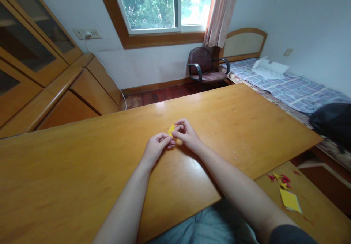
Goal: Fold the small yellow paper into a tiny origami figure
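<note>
A small folded piece of yellow paper (171, 129) is held up just above the wooden table (82, 163), between my two hands. My left hand (158, 146) pinches its lower edge between thumb and fingers. On the other side, my right hand (187, 134) grips the paper's right edge with thumb and forefinger, the other fingers curled. The paper has a pointed top and visible creases; its lower part is hidden behind my fingertips.
On a lower surface at the right lie several small red and yellow folded paper figures (285, 179) and a stack of yellow square paper (290, 200). Beyond the table stand a brown armchair (203, 65) and a bed (301, 87) with a black bag (333, 123). A wooden cabinet (55, 98) is at the left.
</note>
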Motion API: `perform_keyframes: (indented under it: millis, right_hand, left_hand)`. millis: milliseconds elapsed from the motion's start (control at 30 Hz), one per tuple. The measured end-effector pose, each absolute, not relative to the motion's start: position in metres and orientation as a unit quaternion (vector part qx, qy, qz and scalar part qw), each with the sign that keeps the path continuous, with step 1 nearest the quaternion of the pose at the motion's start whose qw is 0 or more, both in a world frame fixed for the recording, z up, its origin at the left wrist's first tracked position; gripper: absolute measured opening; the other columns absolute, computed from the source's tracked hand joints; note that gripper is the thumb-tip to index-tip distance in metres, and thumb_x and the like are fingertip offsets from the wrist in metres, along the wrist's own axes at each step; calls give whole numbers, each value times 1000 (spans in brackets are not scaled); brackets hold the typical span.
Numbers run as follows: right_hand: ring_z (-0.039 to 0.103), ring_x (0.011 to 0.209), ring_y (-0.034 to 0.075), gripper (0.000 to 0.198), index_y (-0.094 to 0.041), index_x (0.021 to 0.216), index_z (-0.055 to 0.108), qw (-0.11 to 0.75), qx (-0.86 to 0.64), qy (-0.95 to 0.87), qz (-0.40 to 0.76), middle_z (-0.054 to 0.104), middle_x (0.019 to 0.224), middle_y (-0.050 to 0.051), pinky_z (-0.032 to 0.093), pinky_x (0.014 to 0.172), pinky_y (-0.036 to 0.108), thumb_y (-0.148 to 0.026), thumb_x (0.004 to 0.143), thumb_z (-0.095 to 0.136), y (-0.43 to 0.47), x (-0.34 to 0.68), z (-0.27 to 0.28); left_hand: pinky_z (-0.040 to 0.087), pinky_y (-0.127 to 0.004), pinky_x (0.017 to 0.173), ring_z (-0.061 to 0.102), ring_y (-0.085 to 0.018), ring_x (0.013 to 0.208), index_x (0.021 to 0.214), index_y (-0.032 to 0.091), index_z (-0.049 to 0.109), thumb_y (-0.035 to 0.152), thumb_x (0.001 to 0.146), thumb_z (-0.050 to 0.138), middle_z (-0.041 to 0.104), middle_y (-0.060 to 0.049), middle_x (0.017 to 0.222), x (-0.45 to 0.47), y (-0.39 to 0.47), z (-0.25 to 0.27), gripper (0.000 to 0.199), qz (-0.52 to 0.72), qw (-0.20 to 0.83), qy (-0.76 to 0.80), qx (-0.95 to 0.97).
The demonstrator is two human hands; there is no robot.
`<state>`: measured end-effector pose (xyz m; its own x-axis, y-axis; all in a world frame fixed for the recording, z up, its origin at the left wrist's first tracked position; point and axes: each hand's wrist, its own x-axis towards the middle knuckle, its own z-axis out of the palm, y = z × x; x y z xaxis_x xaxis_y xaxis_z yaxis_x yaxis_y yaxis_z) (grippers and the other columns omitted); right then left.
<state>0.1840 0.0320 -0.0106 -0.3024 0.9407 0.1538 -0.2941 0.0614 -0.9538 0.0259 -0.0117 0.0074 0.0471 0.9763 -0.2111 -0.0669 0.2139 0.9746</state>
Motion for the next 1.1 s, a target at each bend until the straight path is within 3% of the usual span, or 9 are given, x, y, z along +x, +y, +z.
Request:
perform_keyframes:
  millis: [1100]
  right_hand:
    - [55, 66, 13, 37, -23, 98, 49, 520, -313, -503, 616, 58, 69, -6, 43, 69, 27, -28, 72, 74, 33, 184, -6]
  left_hand:
    - [53, -28, 70, 67, -16, 68, 76, 16, 66, 48, 70, 80, 73, -5, 74, 25, -13, 5, 35, 461, 571, 515, 443]
